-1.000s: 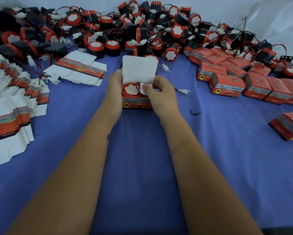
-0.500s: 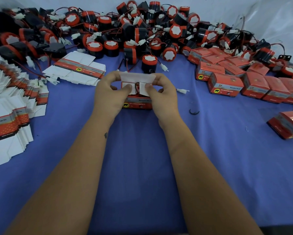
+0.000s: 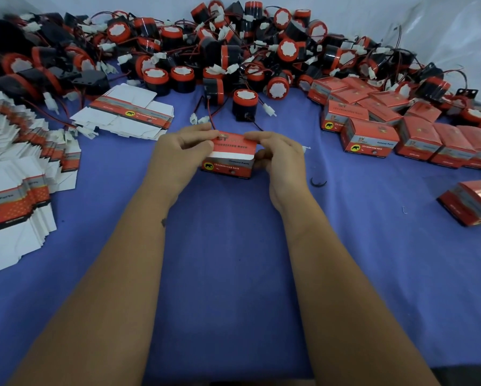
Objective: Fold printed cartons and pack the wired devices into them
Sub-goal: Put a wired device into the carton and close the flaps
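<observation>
A small red printed carton (image 3: 228, 158) sits on the blue cloth at the centre. Its top lid is folded down, and the white tuck flap shows along the front edge. My left hand (image 3: 178, 154) grips the carton's left side, fingers curled over the lid. My right hand (image 3: 278, 157) grips the right side with its fingers on the lid's corner. The device inside is hidden. A big heap of black-and-red wired devices (image 3: 206, 51) lies along the back. One loose device (image 3: 245, 103) stands just behind the carton.
Flat unfolded cartons lie in a stack at back left (image 3: 128, 112) and in a fanned pile on the far left (image 3: 14, 176). Several closed red cartons (image 3: 373, 135) are grouped at right, one more near the right edge (image 3: 473, 201). A small black ring (image 3: 318, 182) lies beside my right wrist.
The white lid stood upright with the device showing inside. Both hands have folded it down over the top, so the carton's printed red lid now covers the device.
</observation>
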Motion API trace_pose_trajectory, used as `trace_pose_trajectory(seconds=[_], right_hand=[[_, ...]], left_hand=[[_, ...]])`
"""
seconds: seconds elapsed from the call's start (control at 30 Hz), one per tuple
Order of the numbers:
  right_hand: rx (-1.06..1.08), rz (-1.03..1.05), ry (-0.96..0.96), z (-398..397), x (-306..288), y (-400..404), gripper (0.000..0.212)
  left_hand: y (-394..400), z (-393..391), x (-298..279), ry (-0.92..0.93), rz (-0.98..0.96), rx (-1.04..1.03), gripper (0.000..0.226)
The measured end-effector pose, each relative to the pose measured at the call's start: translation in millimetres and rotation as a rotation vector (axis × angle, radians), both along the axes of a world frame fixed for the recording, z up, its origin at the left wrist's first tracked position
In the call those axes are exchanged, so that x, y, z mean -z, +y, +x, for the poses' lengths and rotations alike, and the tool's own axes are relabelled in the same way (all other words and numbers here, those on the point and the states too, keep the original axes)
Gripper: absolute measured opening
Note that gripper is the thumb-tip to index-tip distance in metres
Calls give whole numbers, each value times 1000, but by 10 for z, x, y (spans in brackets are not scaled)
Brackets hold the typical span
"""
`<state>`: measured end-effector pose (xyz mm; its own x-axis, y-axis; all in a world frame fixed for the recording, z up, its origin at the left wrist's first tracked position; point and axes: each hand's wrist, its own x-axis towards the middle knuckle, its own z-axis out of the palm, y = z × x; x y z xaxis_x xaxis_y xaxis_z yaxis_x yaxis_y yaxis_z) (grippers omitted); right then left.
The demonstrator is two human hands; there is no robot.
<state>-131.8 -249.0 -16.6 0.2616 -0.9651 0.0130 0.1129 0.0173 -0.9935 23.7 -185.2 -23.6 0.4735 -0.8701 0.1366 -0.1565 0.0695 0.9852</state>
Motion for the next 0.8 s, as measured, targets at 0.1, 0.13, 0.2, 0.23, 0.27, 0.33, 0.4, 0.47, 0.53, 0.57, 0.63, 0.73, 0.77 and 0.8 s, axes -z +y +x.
trace_pose_trajectory(seconds=[0.1,0.13,0.2,0.23,0.27,0.33,0.4,0.47,0.53,0.57,0.63,0.73,0.77,0.8], right_hand=[[-68,-26,38,-6,2,7,19],[-96,-65,73,-9,17,13,19],[-134,-155,159,-21,31,29,22],[-143,-187,195,-31,27,33,22],[-147,-212,223,-38,24,34,23],[-147,-266,276,-53,23,21,25],[-181,-303,299,-69,32,7,28],[-236,-331,316,-85,44,2,38],[-242,-377,366,-80,61,-4,45],[-226,-389,374,-69,62,-6,45],[-175,-408,376,-42,68,0,41],[-114,-477,402,-11,71,10,37],[-104,-504,417,-4,72,13,36],[-93,-536,443,3,75,16,35]], left_hand=[[7,-17,47,-154,-43,24,29],[7,-17,55,-169,-49,30,30],[9,-12,65,-176,-38,47,33],[12,-7,63,-173,-27,57,35],[17,-1,62,-177,-16,67,39],[36,16,58,-215,-3,93,44],[45,28,53,-263,4,107,47],[42,21,51,-320,11,98,49],[40,5,53,-393,13,73,50],[39,0,53,-417,11,65,50],[38,-2,51,-446,8,59,49],[26,4,50,-466,-1,49,46],[22,4,48,-470,-5,44,45],[18,4,48,-473,-10,39,44]])
